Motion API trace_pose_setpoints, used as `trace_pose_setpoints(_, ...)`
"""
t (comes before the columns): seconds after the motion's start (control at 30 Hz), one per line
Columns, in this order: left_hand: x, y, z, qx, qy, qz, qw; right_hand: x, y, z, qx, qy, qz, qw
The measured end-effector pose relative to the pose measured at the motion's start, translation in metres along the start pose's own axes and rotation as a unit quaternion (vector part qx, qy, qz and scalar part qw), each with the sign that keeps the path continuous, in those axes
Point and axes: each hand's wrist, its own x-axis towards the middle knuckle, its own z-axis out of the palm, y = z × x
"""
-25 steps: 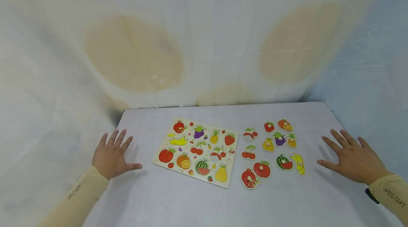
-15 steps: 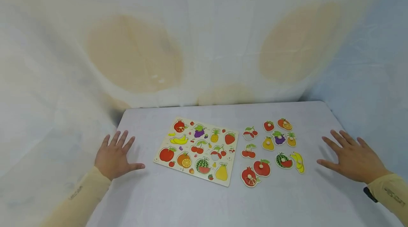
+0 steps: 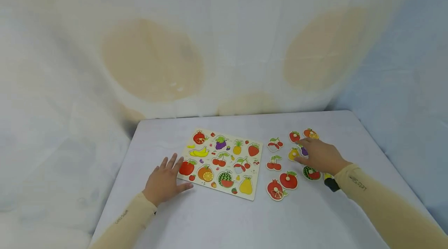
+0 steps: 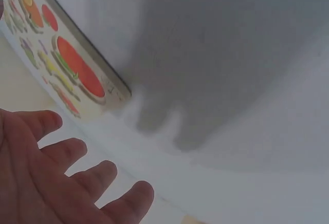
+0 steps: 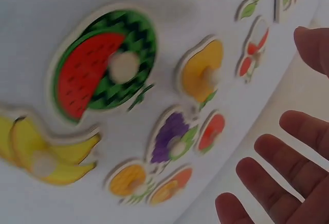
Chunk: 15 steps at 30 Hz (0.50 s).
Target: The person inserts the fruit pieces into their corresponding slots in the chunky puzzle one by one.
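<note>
My left hand (image 3: 162,183), fingers spread, is at the left corner of a fruit puzzle board (image 3: 254,181). In the left wrist view, its fingers extend beside that board's corner. To the right, my right hand (image 3: 320,155) hovers over loose knobbed pieces, its thumb and fingers apart around the pear piece (image 3: 293,155) and the grape piece (image 3: 303,150). Nothing is held in it; the right wrist view shows the fingers extended above the watermelon piece (image 5: 85,75) and pineapple piece (image 5: 126,180). From the head, the pineapple is hidden and the banana piece (image 5: 72,154) mostly covered.
Pomegranate (image 3: 275,190), apple (image 3: 288,181) and cherry (image 3: 274,163) pieces lie between the board and my right hand. Strawberry (image 3: 294,136) and orange (image 3: 309,134) pieces lie farther back. A pale curtain (image 3: 241,58) hangs behind the table's far edge.
My right hand has moved left from the table's right side to over the loose pieces. My left hand has moved right and slightly nearer, up to the board's corner. The pieces remain in place.
</note>
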Motion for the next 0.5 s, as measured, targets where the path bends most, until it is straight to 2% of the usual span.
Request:
trace_pose_setpoints(0.13,0.007,0.004,0.012,-0.012,-0.013,-0.005,0.9998,0.027,-0.02,0.005,0.024,-0.005,-0.011,1.0)
trace_pose_setpoints(0.23,0.008,0.002,0.021,-0.005,-0.014,-0.013,0.9998,0.043,-0.028,0.011,0.041,-0.017,-0.006,0.999)
trace_pose_setpoints(0.33,0.009,-0.002,0.028,0.006,-0.012,-0.02,0.9997,0.055,-0.031,0.017,0.052,-0.029,-0.005,0.998)
trace_pose_setpoints(0.5,0.012,0.001,0.028,0.007,0.006,-0.02,0.9998,0.074,-0.028,0.028,0.057,-0.045,0.019,0.997)
